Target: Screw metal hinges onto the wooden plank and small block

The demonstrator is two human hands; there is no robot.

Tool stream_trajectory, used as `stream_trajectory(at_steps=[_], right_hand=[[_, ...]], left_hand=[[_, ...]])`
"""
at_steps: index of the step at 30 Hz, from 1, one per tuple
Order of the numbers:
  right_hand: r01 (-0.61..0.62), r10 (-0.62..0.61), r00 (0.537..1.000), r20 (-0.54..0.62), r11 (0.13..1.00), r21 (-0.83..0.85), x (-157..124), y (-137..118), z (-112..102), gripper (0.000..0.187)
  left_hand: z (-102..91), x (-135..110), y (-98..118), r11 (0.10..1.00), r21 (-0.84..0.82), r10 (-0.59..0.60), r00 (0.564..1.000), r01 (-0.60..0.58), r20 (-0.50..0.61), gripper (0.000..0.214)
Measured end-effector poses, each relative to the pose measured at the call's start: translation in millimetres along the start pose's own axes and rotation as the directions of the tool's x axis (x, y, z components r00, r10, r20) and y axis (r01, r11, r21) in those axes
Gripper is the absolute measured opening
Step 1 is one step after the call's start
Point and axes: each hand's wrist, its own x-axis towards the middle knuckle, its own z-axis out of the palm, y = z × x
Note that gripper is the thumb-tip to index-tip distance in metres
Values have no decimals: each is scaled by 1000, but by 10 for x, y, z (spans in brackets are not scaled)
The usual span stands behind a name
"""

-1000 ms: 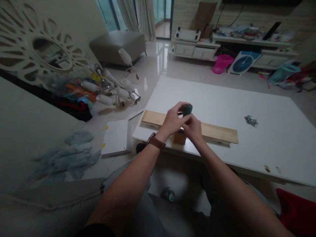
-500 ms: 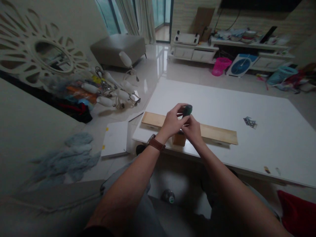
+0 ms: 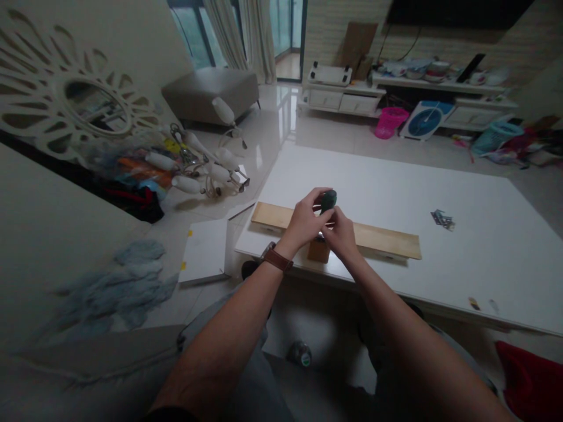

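Observation:
My left hand (image 3: 305, 220), with a watch on a brown strap, is closed around a dark green rounded handle (image 3: 328, 201), like a screwdriver's; its lower end is hidden. Close against it, my right hand (image 3: 341, 231) pinches low under the handle. What its fingertips hold is hidden, though a small shiny bit shows between the hands. Below them a small brown wooden block (image 3: 318, 252) stands at the table's near edge. It sits against a long pale wooden board (image 3: 387, 239), which lies slightly raised on the white table (image 3: 369, 176) and passes behind both hands.
Several small metal pieces (image 3: 442, 220) lie on the table at right. Two small bits, one a yellow-and-dark piece (image 3: 474, 303), rest near its front edge. A white panel (image 3: 203, 249) and a lamp fixture (image 3: 211, 170) are on the floor at left.
The view has shifted slightly. Both hands keep the same grip over the block, and the dark green handle is tilted a little differently.

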Motion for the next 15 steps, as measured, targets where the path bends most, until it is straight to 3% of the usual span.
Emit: stream_trajectory(at_steps=[7,15], right_hand=[[-29,27,999,-22,995,-91,7,44,-11,17],[-21,20,1000,-16,1000,-24,11,31,-15,19]], left_hand=[[11,8,28,1000,-1,-17,1000,17,5,45],[8,2,15,999,-24,-36,999,36,-6,49]])
